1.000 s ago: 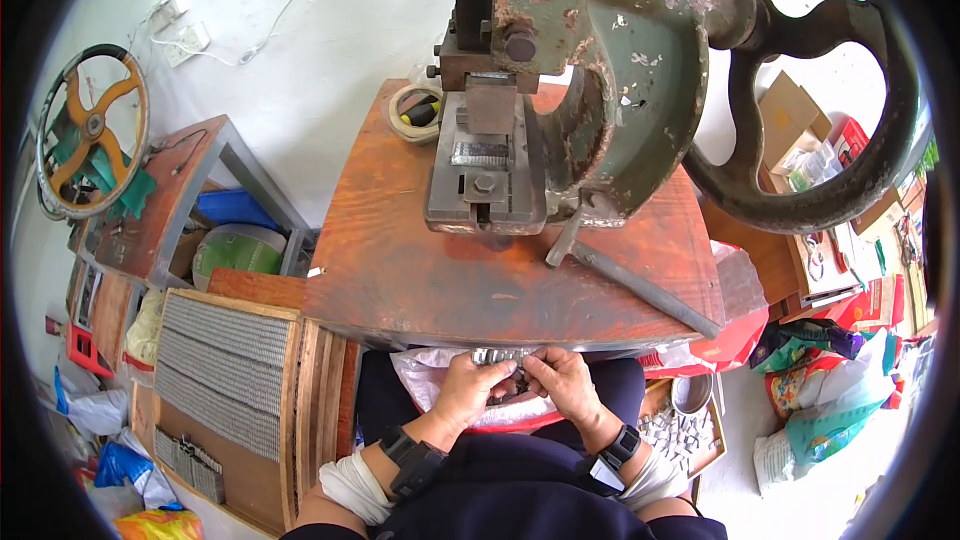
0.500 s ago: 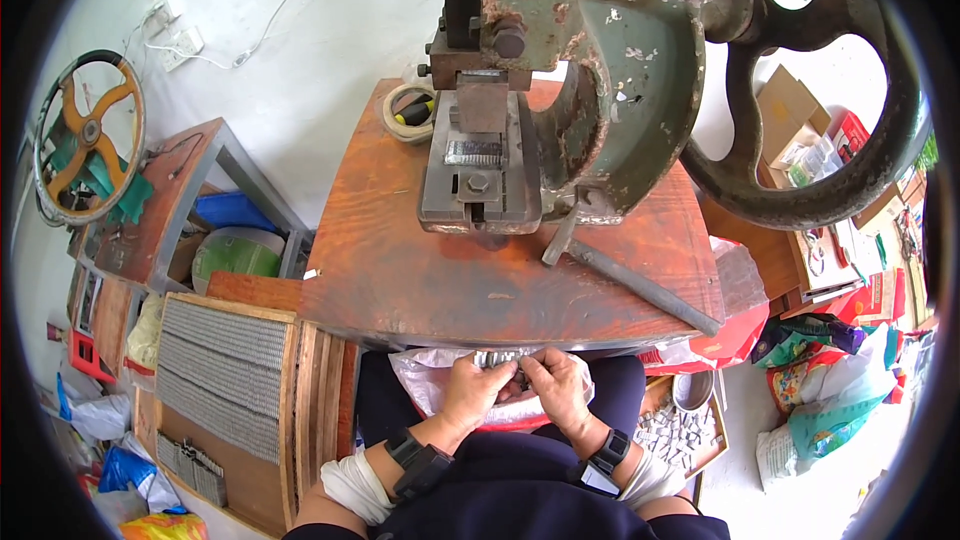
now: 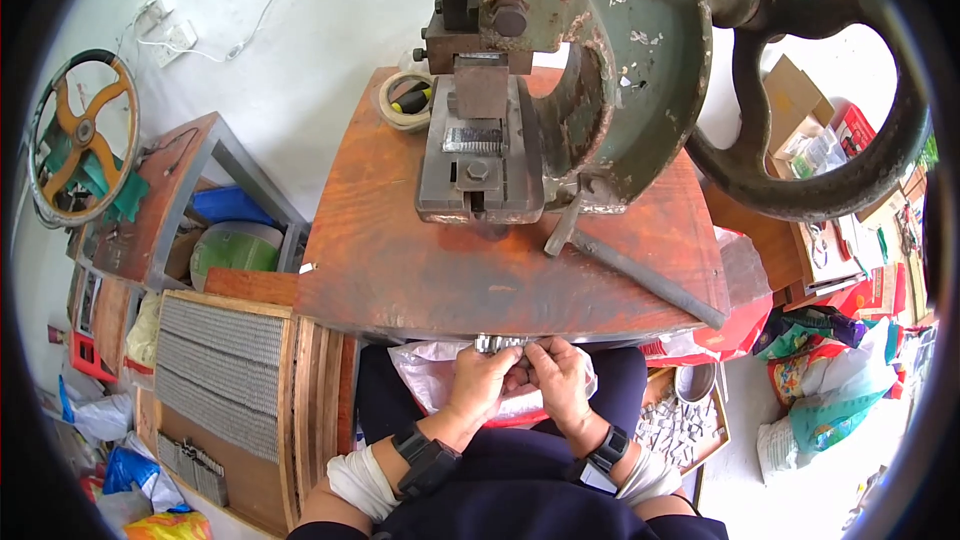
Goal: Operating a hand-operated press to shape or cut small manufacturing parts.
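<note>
Barely anything moved: left hand (image 3: pixel 483 380) and right hand (image 3: pixel 558 375) still pinch the short row of small silvery metal pieces (image 3: pixel 498 344) together at the near edge of the worn reddish-brown wooden surface (image 3: pixel 400 260). Looks like they're still lining up that little stack, well short of the big green iron press (image 3: pixel 600 70).

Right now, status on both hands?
Left hand and right hand together at table edge, pinching small metal strip. Press untouched. Nothing blocking.

Cardboard boxes (image 3: pixel 795 105) and red cartons (image 3: pixel 853 130) crowd the far right (beside colourful bags (image 3: pixel 820 380)).
</note>
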### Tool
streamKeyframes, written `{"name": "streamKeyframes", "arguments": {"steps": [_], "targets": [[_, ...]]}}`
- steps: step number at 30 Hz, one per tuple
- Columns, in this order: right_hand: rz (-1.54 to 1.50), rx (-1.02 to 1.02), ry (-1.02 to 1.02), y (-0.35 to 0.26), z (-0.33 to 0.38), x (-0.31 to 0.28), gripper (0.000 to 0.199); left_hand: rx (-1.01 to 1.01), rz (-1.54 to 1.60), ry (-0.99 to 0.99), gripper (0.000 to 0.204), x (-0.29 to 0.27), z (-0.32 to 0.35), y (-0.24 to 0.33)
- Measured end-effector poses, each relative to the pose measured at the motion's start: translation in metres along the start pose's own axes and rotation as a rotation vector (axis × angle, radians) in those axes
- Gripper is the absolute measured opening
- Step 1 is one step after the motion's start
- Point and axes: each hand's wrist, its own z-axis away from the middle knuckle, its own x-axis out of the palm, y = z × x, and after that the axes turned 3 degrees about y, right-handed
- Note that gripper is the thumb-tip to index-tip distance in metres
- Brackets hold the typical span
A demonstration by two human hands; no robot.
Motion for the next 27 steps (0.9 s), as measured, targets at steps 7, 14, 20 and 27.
{"name": "streamKeyframes", "arguments": {"steps": [7, 14, 20, 27], "targets": [[0.21, 0.023, -0.218, -0.029, -0.002, -0.017, 0.021, -0.042, -0.006, 0.0, 0.011, 0.002, 0.007, 0.012], [0.358, -0.033, -0.095, -0.041, 0.009, 0.0, 0.02, 0.075, -0.139, 0.039, 0.012, 0.002, 0.009, 0.004], [0.356, -0.048, -0.056, -0.035, 0.008, 0.0, 0.018, 0.041, -0.144, 0.035, 0.011, 0.001, 0.008, 0.007], [0.107, 0.05, -0.122, -0.02, -0.001, -0.01, 0.017, -0.061, 0.049, 0.018, 0.007, -0.001, 0.004, 0.006]]}}
